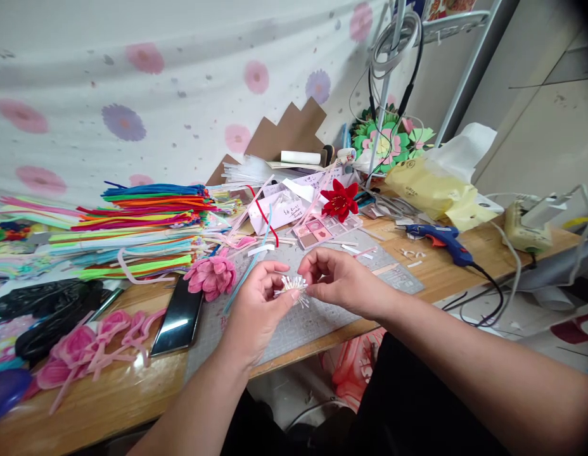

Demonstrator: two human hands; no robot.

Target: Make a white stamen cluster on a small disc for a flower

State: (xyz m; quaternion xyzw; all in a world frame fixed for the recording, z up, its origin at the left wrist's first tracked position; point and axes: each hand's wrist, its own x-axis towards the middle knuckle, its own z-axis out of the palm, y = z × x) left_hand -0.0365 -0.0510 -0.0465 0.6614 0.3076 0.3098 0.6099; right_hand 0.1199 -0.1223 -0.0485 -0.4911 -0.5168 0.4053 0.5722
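Observation:
Between my hands, over the near part of the grey cutting mat, is a small tuft of thin white strips that fan outward. My left hand pinches it from the left, thumb in front and fingers curled behind. From the right, the closed fingertips of my right hand touch the strips at the tuft's edge. A pink fuzzy flower lies left of my left hand, with a light blue pipe cleaner between them. Beyond my hands are a red flower and a makeup palette.
Bundles of coloured pipe cleaners fill the left side. A phone and pink flower pieces lie nearer. At the right are a blue glue gun with its cord, a yellow tissue pack and a power strip.

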